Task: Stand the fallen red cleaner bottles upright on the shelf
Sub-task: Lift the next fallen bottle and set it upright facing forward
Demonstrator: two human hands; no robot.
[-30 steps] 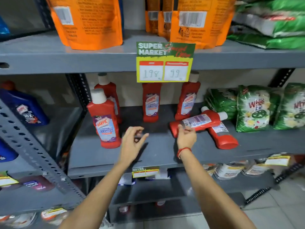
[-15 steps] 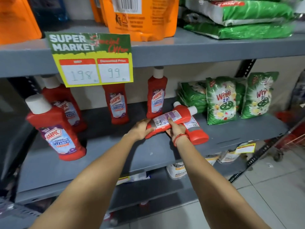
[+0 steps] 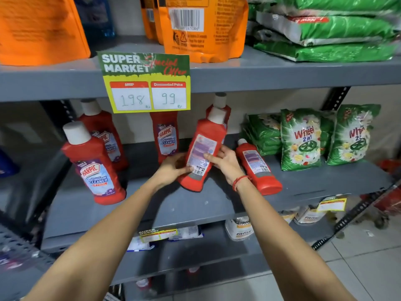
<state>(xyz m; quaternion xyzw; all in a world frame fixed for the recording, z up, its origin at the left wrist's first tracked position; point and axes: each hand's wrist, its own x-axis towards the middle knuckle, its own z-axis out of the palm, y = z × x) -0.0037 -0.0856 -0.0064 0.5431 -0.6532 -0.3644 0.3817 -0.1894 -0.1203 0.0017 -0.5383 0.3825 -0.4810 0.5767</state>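
Mid-shelf, a bit right of centre and nearer the front edge than the back: that's where you have the red cleaner bottle [image 3: 200, 152], tilted, cap up and leaning right, back label facing you. Its base looks to be on or just off the shelf [image 3: 184, 205]; can't tell which.

Grip: your left hand [image 3: 173, 169] wraps the lower left side, thumb across the label. Your right hand [image 3: 225, 162] presses the right side, fingertips on the label edge. Both are clamped on the bottle body, one each side.

Handling, my read: rigid plastic, probably full, so moderately heavy with liquid that shifts as you tip it. Smooth walls plus a glossy label mean it could slide in the palm. The body is flat-sided with a narrow neck, so hold it low to mid on the flat sides as you are now, not by the white cap. The base is wide enough to stand stably once flat.

Next step calls for rotating it to vertical and seating the base flat, ideally label side turned to the back.

Just right of it, the second fallen bottle [image 3: 258, 168] lies on its side, cap toward the back, base toward the front edge, touching or nearly touching your right wrist. Watch you don't nudge it off.

Behind: an upright bottle [image 3: 219, 106] directly behind the held one, another [image 3: 166, 135] under the price card [image 3: 145, 82]. Two more stand toward the left end, front one [image 3: 93, 166] near the front edge. Green detergent packs [image 3: 301, 140] sit at the right end.
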